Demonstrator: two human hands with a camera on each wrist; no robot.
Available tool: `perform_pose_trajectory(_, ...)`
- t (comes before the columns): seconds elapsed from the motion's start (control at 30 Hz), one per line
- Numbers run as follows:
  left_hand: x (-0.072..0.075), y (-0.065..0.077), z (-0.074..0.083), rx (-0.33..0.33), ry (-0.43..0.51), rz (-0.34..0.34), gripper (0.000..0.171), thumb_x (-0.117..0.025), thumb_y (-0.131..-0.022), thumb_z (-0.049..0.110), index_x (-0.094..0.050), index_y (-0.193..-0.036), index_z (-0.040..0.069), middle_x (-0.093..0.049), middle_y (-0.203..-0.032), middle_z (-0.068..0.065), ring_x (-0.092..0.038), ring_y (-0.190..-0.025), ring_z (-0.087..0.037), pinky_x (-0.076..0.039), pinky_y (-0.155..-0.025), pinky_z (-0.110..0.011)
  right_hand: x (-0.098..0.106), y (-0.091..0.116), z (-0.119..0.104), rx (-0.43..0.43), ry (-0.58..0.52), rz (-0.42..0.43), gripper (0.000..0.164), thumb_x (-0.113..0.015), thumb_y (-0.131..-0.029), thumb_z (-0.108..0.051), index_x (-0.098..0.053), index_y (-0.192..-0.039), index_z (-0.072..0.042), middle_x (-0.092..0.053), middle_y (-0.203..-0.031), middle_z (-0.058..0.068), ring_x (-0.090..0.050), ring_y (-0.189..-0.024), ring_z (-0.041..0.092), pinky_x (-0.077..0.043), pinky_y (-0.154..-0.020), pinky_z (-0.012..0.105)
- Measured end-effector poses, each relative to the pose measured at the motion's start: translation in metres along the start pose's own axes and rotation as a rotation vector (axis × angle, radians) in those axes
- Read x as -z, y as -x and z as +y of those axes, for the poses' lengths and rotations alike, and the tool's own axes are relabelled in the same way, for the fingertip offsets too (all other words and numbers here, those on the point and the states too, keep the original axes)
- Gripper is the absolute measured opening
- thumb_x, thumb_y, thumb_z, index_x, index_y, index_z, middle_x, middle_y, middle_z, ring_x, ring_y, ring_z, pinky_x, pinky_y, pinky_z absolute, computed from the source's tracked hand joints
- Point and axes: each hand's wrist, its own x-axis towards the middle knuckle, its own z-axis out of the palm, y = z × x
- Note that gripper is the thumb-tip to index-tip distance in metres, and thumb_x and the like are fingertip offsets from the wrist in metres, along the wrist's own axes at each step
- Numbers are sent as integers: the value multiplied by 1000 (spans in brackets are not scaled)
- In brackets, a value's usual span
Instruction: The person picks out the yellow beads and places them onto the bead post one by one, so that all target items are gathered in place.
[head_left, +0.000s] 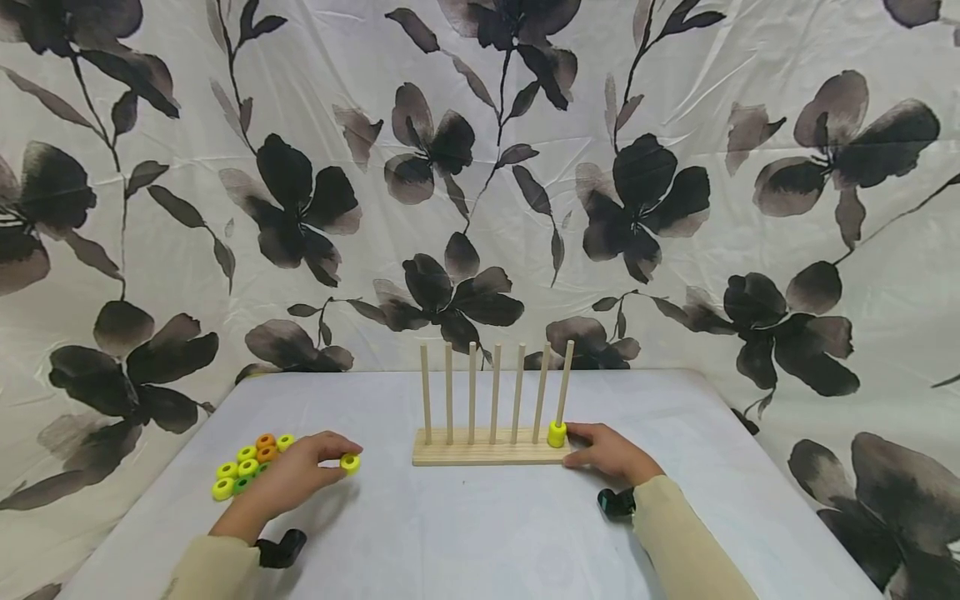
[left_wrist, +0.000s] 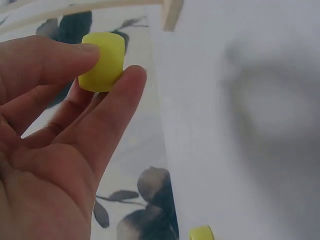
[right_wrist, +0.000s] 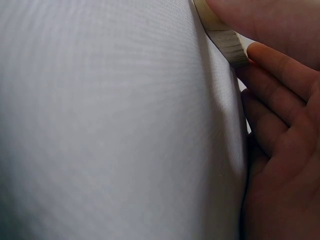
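The left hand (head_left: 292, 473) pinches one yellow bead (head_left: 350, 463) between thumb and fingertips. The held bead is at the right end of this hand, its hole facing up. It is left of the wooden stand (head_left: 480, 453) and apart from it, with bare table (head_left: 465, 533) showing between the two. In the left wrist view, the thumb presses one side of the bead and a finger supports the other.

The right hand (head_left: 611, 454) grips the right end of the stand's base. The thumb is at the near corner and the index finger is at the far side, just beside the yellow stack (head_left: 557, 434). The right wrist view shows the thumb and fingers about the end of the base.

The stand lies between the two hands, closer to the right one. Seven upright pegs (head_left: 495, 392) run along it from left to right. The yellow stack sits at the foot of the rightmost peg; the number of beads in it cannot be told.

A group of loose beads (head_left: 247, 467), yellow, orange and green, lies on the table to the left of the left hand, which partly covers it. Each wrist carries a black camera. A flower-patterned cloth (head_left: 360, 50) hangs beyond the far table edge.
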Motion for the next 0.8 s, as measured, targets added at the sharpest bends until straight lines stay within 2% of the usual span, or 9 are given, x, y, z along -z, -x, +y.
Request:
perform_pose_trajectory(0.2, -6, -8, 12, -46, 57, -23, 32, -71, -87, 14, -67, -119, 13, -63, -123, -2, -58, -120, -28, -53, -96, -43, 0, 0, 0, -7, -16, -1, 77, -80, -77, -33, -48, -144, -15, -41, -152, 12, -30, -144, 38, -22, -116, 61)
perform_pose_trajectory(0.47, -12, -19, 28, -90, 50, -19, 30, -72, -86, 17, -68, -116, 19, -65, -121, 0, -59, -117, -26, -53, -96, -44, 0, -1, 3, -7, -28, -4, 78, -81, -76, -34, -48, -144, -14, -41, -152, 13, -30, -144, 39, -23, -115, 61)
perform_pose_trajectory(0.8, -18, -30, 51, -92, 91, -32, 34, -73, -85, 16, -67, -119, 18, -64, -123, -1, -61, -116, -22, -56, -91, -38, 0, -1, 1, 4, -25, -2, 77, -81, -77, -32, -48, -144, -14, -42, -152, 13, -30, -143, 39, -23, -115, 61)
